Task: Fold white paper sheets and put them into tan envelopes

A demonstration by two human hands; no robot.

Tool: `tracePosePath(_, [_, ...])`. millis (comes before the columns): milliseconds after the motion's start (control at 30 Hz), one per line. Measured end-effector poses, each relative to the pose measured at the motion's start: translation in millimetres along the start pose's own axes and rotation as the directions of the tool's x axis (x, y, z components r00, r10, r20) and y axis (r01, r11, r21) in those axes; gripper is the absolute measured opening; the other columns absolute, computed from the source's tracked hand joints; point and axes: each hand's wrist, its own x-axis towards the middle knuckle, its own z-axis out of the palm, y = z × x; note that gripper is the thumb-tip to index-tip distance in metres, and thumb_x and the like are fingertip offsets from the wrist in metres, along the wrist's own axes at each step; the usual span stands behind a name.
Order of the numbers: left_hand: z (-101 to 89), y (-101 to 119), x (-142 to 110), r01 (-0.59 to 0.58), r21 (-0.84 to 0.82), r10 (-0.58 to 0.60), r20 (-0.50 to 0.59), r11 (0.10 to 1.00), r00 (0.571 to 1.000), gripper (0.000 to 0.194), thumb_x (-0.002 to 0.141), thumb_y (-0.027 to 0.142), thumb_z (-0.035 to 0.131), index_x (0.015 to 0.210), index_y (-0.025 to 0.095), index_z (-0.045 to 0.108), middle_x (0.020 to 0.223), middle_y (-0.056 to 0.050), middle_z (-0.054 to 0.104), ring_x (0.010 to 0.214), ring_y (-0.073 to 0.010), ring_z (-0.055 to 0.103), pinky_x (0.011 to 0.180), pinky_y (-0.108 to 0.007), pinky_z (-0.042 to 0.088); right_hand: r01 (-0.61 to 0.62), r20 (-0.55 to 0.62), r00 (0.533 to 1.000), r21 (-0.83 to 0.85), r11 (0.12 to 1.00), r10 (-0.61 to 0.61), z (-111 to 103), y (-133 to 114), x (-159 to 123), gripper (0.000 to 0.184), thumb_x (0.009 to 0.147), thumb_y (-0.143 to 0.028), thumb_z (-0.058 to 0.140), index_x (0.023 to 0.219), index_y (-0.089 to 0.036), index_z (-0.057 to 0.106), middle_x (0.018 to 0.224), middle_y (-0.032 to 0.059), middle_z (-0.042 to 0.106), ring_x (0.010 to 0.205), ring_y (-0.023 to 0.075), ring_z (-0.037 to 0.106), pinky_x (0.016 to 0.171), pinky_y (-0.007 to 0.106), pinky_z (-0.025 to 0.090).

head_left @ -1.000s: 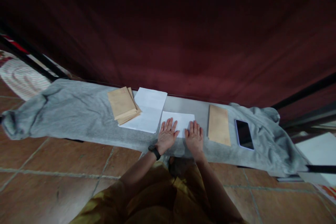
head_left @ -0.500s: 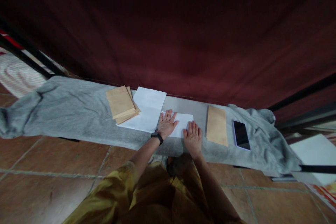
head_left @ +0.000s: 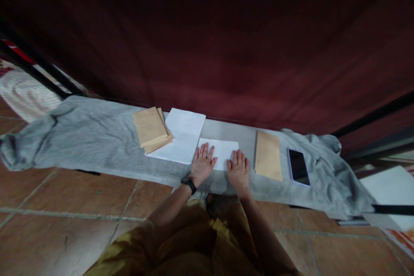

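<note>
A folded white sheet of paper (head_left: 222,150) lies flat on the grey cloth in front of me. My left hand (head_left: 202,164), with a dark watch on its wrist, rests palm down on the sheet's left part, fingers spread. Flat at its right end is my right hand (head_left: 238,170), fingers stretched out over the sheet's edge. Left of them lie larger white sheets (head_left: 184,131), partly under a pile of brown envelopes (head_left: 150,126). To the right is another brown envelope or small stack (head_left: 268,155).
A phone (head_left: 298,167) with a dark screen lies right of the brown envelope. Grey cloth (head_left: 97,138) covers the narrow bench, bunched at both ends. A dark red surface (head_left: 213,69) rises along the far edge. Tiled floor (head_left: 80,207) shows below.
My left hand has slid down the folded sheet toward me and slightly left, uncovering more of the paper. My right hand stays at the sheet's right end.
</note>
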Motion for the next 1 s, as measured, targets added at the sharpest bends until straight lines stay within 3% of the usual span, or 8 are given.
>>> tracePosePath(267, [-13.1,-1,-17,-0.014,-0.015,0.014,-0.016,1.0,1.0,0.058,0.103,0.042,0.038,0.155,0.018,0.037,0.163,-0.013,0.032,0.152,-0.0276,0.028,0.124,-0.048,0.025,0.009,0.011,1.0,0.01,1.0,-0.009,-4,0,0,0.053,0.105,-0.035,0.035,0.15,-0.009,0.043,0.153,0.0219,0.047,0.141,0.0321,0.043,0.115,0.054,0.029])
tracePosePath(1000, [-19.6,1,-16,0.005,-0.042,-0.005,0.005,0.999,1.0,0.058,0.102,0.044,0.037,0.155,0.019,0.038,0.164,-0.012,0.031,0.152,-0.0271,0.027,0.125,-0.047,0.023,0.027,0.061,0.998,0.03,0.999,-0.029,-9,-8,0,0.05,0.104,-0.03,0.034,0.148,-0.008,0.046,0.153,0.0209,0.047,0.143,0.0294,0.041,0.117,0.052,0.027])
